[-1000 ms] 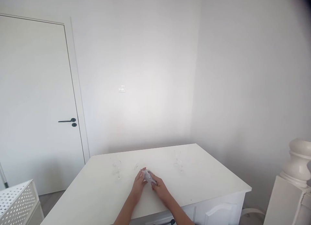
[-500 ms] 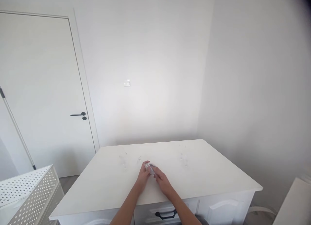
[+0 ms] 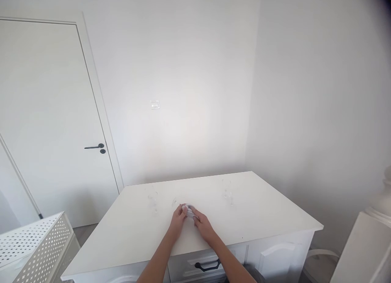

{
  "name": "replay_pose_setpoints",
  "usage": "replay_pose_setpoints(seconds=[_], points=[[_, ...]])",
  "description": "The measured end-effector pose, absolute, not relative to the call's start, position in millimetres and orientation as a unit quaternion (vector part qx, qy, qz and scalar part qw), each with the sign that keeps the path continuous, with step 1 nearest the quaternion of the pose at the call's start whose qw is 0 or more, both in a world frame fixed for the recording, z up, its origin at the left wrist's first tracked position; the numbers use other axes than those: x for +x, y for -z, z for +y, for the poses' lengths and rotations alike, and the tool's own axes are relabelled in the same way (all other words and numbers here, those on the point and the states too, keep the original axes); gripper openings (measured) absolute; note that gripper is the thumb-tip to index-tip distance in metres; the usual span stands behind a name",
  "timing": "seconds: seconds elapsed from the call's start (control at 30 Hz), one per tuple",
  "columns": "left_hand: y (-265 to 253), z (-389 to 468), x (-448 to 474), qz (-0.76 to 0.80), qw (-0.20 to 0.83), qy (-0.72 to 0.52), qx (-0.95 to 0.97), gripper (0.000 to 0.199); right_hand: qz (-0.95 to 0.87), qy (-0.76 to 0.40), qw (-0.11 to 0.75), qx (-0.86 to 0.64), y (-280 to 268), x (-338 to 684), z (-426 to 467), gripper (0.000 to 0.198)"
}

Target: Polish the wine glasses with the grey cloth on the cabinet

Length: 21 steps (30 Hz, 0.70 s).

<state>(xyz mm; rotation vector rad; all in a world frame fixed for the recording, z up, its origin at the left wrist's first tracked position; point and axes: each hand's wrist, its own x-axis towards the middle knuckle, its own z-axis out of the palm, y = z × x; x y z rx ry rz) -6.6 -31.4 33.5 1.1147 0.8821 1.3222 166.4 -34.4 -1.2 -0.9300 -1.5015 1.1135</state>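
Both hands meet over the middle of the white cabinet top [image 3: 128, 230], holding one small clear, shiny object [image 3: 190, 212] between them. It looks like transparent plastic; its exact kind cannot be made out. My left hand [image 3: 178, 218] grips its left side, thumb on top. On the right side, the fingers of my right hand [image 3: 202, 224] pinch it. A small clear piece [image 3: 174, 201] lies just beyond my left hand. Farther left are several faint transparent pieces [image 3: 153, 199], and more clear pieces [image 3: 228, 194] lie at the back right of the top.
A white perforated box [image 3: 45, 238] stands at the lower left. Below the cabinet's front edge sits a drawer with a black handle [image 3: 207, 266]. A white post [image 3: 363, 242] rises at the right. Behind are a wall with a switch [image 3: 155, 105] and a door [image 3: 55, 111].
My view has shifted slightly to the right. Both hands keep hold of the clear object, which has turned a little between the fingers.
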Motion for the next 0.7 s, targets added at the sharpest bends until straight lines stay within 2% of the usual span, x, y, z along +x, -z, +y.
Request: replay_pose_setpoints(seconds=[0.17,0.3,0.43,0.53,0.7], points=[[-30,-29,-9,0.365,0.566,-0.584,0.454,0.075,-0.593,-0.512,0.503,-0.365,-3,172,-38,0.078],[-29,-29,-8,0.351,0.582,-0.59,0.437,0.055,-0.561,-0.541,0.525,-0.343,-5,173,-40,0.08],[-29,-31,-9,0.365,0.587,-0.581,0.431,0.049,-0.507,-0.562,0.556,-0.343,-3,174,-36,0.067],[-31,-33,-11,0.359,0.6,-0.566,0.437,0.055,-0.455,-0.559,0.599,-0.347,-3,176,-34,0.067],[-38,-38,-10,0.331,0.69,-0.491,0.417,0.077,-0.403,-0.548,0.636,-0.365,-5,178,-35,0.073]])
